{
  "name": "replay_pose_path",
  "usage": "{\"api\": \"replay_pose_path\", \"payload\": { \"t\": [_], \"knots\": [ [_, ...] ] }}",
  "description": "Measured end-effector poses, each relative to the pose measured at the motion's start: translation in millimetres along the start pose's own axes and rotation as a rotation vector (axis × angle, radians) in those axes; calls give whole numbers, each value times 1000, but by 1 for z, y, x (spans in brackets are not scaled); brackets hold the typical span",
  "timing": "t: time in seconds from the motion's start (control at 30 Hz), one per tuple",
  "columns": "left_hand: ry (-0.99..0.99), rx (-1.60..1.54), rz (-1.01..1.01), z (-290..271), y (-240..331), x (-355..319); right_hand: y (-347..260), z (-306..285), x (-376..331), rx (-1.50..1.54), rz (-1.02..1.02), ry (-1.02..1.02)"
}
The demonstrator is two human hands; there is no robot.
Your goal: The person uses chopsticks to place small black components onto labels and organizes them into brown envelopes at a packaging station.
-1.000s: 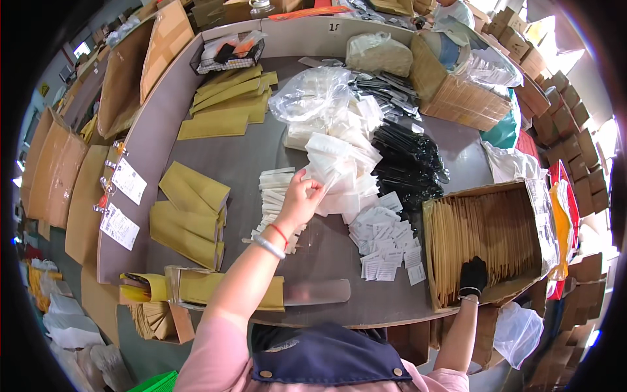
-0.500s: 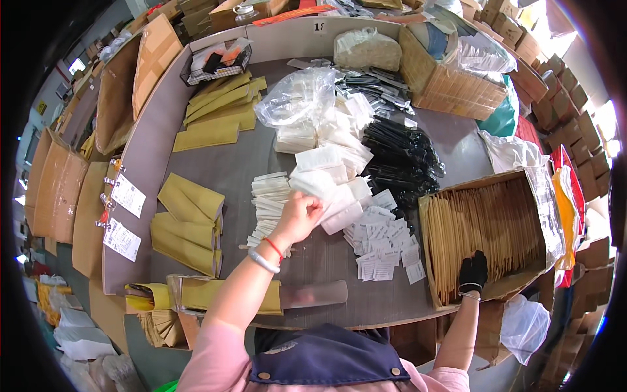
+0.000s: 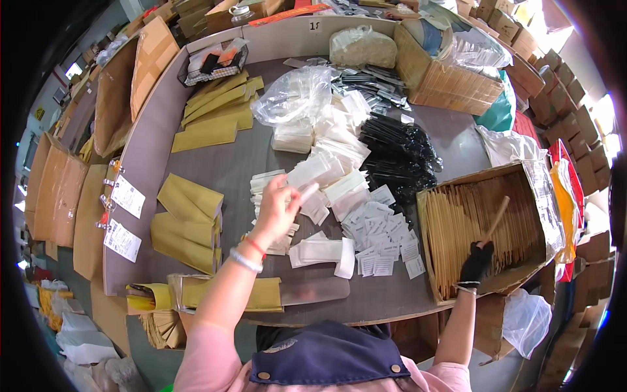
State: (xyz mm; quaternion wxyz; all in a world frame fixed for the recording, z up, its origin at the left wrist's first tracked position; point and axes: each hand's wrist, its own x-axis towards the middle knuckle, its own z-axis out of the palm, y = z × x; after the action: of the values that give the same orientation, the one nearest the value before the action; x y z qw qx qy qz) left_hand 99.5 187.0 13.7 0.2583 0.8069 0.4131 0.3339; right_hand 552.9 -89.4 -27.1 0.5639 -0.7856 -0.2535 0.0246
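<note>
My left hand (image 3: 277, 208), bare with a red cord and a pale bangle at the wrist, hovers over white folded paper packets (image 3: 310, 168). Its fingers look apart and slightly blurred, with nothing plainly held. Nearer to me, a few white packets (image 3: 320, 251) lie loose on the table. My right hand (image 3: 477, 262), in a black glove, pinches a slim wooden stick (image 3: 499, 217), tilted up over a cardboard box (image 3: 428, 261). Rows of similar wooden sticks (image 3: 457, 222) are packed in that box. Small printed white sachets (image 3: 385, 238) lie between the packets and the box.
Black plastic-wrapped items (image 3: 401, 153) are heaped behind the sachets. Yellowish paper sleeves (image 3: 189, 222) lie at the left. A clear plastic bag (image 3: 294, 95) tops the white pile. Farther back are a wire basket (image 3: 214, 62) and a large carton (image 3: 457, 81). A grey partition (image 3: 144, 170) borders the table.
My left hand has drawn back leftward, and white packets now lie loose on the table near it. A wooden stick now rises from my right hand above the box.
</note>
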Motion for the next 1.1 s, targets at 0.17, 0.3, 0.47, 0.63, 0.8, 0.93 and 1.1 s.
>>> {"api": "replay_pose_path", "payload": {
  "t": [0.17, 0.3, 0.47, 0.63, 0.8, 0.93, 1.1],
  "knots": [
    [25, 203, -59, 16, -30, 34, -46, 25, -11, 197, -24, 4],
    [87, 64, 51, 1, -8, 23, -68, 44, -10, -3, -220, -133],
    [-134, -166, -16, -38, 56, -23, -125, 101, 4, -403, -461, -374],
    [-725, -264, -121, -43, 72, -111, -122, 147, 37, -568, -653, -436],
    [-589, 275, 206, -36, 75, -144, -98, 157, 54, -701, -590, -481],
    [-554, 408, 205, -32, 83, -132, -105, 150, 49, -682, -614, -474],
    [-397, -1, 117, 25, 116, -104, -109, 133, 42, -591, -623, -566]
  ]
}}
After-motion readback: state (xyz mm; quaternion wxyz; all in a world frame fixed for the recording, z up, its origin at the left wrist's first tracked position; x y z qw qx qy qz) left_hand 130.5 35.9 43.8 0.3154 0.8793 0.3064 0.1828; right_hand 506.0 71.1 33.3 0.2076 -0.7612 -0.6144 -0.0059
